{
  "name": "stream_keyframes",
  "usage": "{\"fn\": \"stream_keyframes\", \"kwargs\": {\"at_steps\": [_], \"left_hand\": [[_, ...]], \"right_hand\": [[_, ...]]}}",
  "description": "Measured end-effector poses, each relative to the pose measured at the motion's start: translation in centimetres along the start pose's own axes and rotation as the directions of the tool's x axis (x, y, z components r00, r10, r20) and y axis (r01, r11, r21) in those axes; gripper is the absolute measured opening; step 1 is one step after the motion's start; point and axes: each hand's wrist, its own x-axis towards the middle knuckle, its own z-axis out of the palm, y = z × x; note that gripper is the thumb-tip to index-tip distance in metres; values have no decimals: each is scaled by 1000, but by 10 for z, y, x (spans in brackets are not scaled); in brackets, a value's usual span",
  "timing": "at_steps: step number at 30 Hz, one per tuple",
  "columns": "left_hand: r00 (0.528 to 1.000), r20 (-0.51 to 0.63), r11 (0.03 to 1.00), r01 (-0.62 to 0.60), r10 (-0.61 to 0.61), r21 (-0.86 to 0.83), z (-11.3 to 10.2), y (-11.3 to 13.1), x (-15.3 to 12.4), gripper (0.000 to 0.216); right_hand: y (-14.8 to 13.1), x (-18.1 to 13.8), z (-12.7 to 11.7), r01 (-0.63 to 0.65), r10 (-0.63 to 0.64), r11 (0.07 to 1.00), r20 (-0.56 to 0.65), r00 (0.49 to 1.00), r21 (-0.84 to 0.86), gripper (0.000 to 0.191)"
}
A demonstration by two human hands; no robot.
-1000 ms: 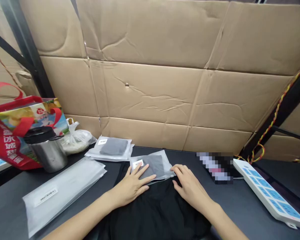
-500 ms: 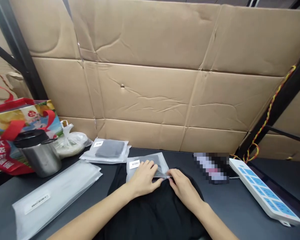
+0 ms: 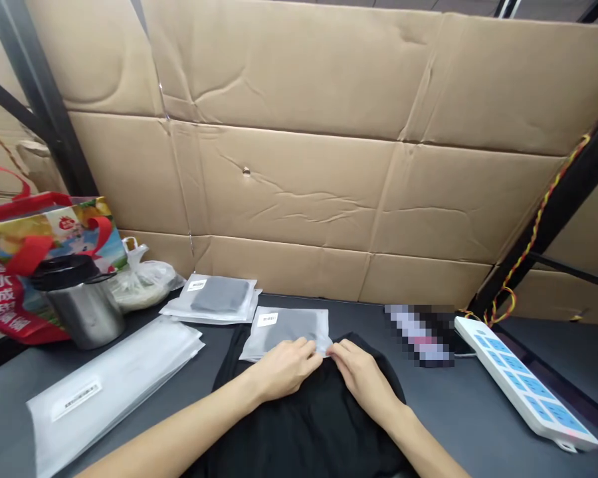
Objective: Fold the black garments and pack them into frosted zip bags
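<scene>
A small frosted plastic bag [image 3: 284,328] with a folded grey item and a white barcode label lies on a black garment [image 3: 309,418] spread over the dark table. My left hand [image 3: 284,368] rests on the bag's near edge with its fingers curled and pinching it. My right hand [image 3: 361,375] meets it at the bag's near right corner, fingertips pinched on the plastic. The two hands touch each other there.
Behind lies a stack of similar packed bags [image 3: 214,300]. A pile of long frosted bags [image 3: 109,385] is at the left, with a steel flask [image 3: 82,299], a red printed tote [image 3: 14,265] and a knotted plastic bag [image 3: 142,282]. A white power strip [image 3: 523,382] is on the right. Cardboard [image 3: 303,153] lines the back.
My left hand slid from flat on the bag's middle back to its near edge and curled. My right hand closed in on the near right corner. The bag shifted slightly away and flattened.
</scene>
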Motion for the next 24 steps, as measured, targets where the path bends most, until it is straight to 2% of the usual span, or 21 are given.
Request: {"fn": "stream_keyframes", "kwargs": {"at_steps": [7,9,11,13,15,18,21,24], "left_hand": [[998,42,990,46,-52,132,-13,-31,-85,21],[993,48,983,95,-104,158,-13,-37,-102,20],[987,30,970,148,-156,192,-13,-37,-107,20],[986,-32,963,168,-164,211,-13,-32,-99,26],[987,-85,967,151,-135,208,-10,-25,-79,46],[986,-73,969,159,-148,191,2,-19,-43,73],[970,-11,957,241,-242,163,22,-20,-18,76],[957,26,948,281,-288,146,38,-21,-11,71]], "right_hand": [[1,-1,-4,-39,39,999,-3,999,-34,24],[2,-1,-5,-39,39,998,-2,999,-44,22],[3,-2,-5,-25,26,998,5,1000,-49,21],[4,-3,-5,-10,10,999,13,1000,-45,20],[4,-4,-4,0,1,999,19,1000,-39,20],[4,-6,-4,9,-8,999,30,1000,-34,21],[4,-6,-5,-4,5,999,32,999,-42,22],[4,-7,-6,-12,13,999,29,999,-39,21]]}}
